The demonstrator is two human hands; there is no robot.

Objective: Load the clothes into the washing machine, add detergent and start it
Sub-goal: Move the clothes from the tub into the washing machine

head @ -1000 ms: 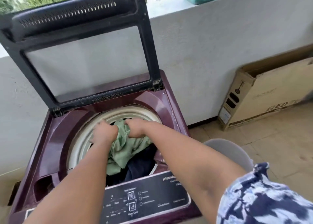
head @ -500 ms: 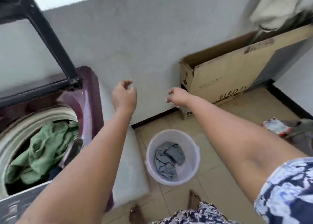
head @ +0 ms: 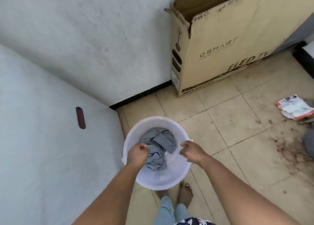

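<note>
Reach drops to round white plastic bucket (head: pixel 161 180) | left hand (head: pixel 138 154) grips crumpled grey garment (head: pixel 161 143) inside | right hand (head: pixel 192 150) curled, hold unclear | loading unfinished

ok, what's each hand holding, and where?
Left hand grips the grey garment at its left edge in the bucket. Right hand curled by the rim; hold unclear.

Soft, even daylight lit the scene; shadows were faint. The white translucent plastic bucket (head: pixel 161 178) looked slightly overexposed. Wide-angle distortion bent the brown cardboard box (head: pixel 220 46) at the edge; detail was soft.
</note>
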